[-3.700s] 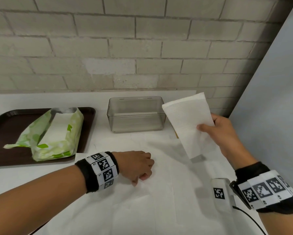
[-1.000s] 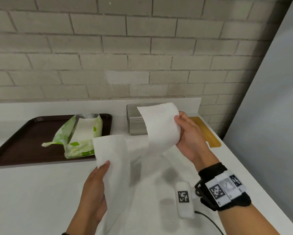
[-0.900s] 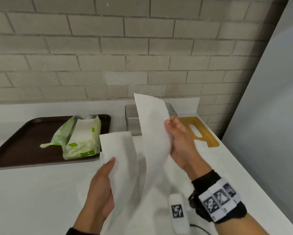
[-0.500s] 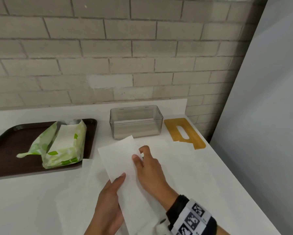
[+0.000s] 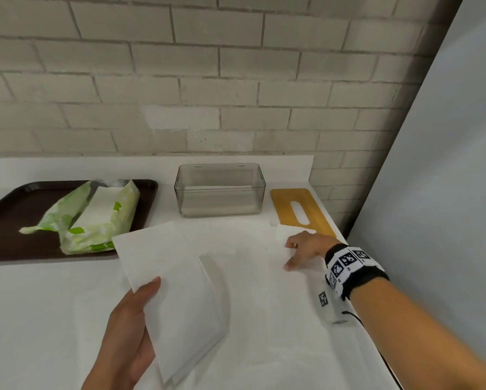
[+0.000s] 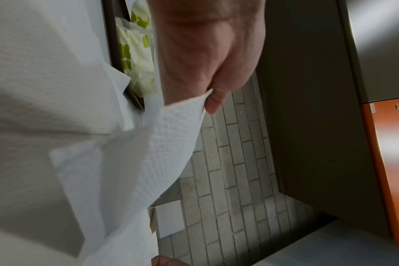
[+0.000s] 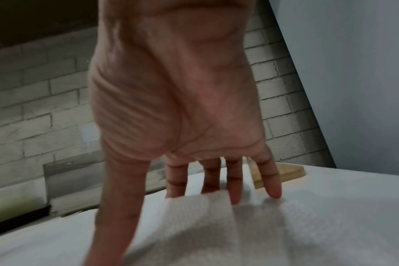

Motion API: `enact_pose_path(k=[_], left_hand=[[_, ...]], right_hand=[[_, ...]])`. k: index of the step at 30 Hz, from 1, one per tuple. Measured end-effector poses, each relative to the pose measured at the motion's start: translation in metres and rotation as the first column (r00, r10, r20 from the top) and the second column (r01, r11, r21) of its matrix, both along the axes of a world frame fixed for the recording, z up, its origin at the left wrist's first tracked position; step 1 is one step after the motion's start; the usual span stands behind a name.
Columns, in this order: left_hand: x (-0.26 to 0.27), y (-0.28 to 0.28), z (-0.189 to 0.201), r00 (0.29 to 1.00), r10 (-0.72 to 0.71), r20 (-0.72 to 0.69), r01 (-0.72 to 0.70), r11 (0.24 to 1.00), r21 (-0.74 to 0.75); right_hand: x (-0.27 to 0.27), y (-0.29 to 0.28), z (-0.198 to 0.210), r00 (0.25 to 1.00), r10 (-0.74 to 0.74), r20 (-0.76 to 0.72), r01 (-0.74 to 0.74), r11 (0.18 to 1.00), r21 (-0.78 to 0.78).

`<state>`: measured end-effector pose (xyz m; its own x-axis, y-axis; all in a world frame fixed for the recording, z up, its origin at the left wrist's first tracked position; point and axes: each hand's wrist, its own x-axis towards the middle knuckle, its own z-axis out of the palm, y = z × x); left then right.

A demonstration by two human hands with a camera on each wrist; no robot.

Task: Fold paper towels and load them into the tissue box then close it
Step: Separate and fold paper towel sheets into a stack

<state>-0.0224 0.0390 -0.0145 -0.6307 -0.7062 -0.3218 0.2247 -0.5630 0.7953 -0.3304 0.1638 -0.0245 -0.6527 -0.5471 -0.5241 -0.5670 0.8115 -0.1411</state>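
My left hand (image 5: 149, 294) pinches a folded white paper towel (image 5: 174, 280) by its near left edge and holds it just above the counter; the thumb (image 6: 213, 106) lies on top of the towel (image 6: 166, 153). My right hand (image 5: 292, 254) reaches to the right, its straight fingers (image 7: 233, 189) touching the raised edge of another paper towel (image 7: 205, 216) lying flat on the counter. The clear tissue box (image 5: 219, 190) stands open by the wall. Its wooden slotted lid (image 5: 298, 212) lies flat to the right of it, just beyond my right hand.
A dark tray (image 5: 5, 220) at the left holds an opened green-and-white pack of paper towels (image 5: 95, 218). A grey panel (image 5: 433, 192) bounds the counter on the right, and a brick wall runs behind it.
My right hand let go of the towel it held up, came down beside my left hand, then moved right to the towel by the lid. My left hand still holds its towel, now lower.
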Motion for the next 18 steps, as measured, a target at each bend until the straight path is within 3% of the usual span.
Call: enact_pose_path(k=[2,5,8,11,13,16,18], left_hand=[[0.001,0.003,-0.002,1.0,0.018,0.008,-0.018,1.0,0.003],[0.002,0.005,-0.005,0.999,0.042,0.005,-0.042,0.999,0.014],[0.005,0.002,-0.005,0.999,0.044,0.001,-0.044,0.999,-0.003],[0.005,0.0,-0.001,1.0,0.02,-0.015,-0.02,1.0,-0.016],[0.003,-0.002,0.002,1.0,0.017,-0.017,-0.017,1.0,-0.016],[0.001,-0.003,0.005,1.0,0.011,-0.001,-0.011,1.0,0.003],[0.001,-0.005,0.006,1.0,0.002,-0.003,-0.002,1.0,0.009]], right_hand=[[0.0,-0.002,-0.003,0.998,0.061,-0.029,-0.06,0.998,0.029],[0.001,0.0,0.002,0.999,0.051,0.006,-0.048,0.977,-0.21],[0.01,0.012,0.029,0.983,0.002,0.183,0.104,0.815,-0.57],[0.026,0.024,0.056,0.927,0.079,0.368,0.225,0.667,-0.71],[0.033,0.024,0.061,0.934,0.09,0.344,0.211,0.639,-0.74],[0.041,0.017,0.064,0.985,0.023,0.172,0.123,0.605,-0.786],[0.046,0.015,0.067,0.978,0.028,0.206,0.164,0.509,-0.845]])
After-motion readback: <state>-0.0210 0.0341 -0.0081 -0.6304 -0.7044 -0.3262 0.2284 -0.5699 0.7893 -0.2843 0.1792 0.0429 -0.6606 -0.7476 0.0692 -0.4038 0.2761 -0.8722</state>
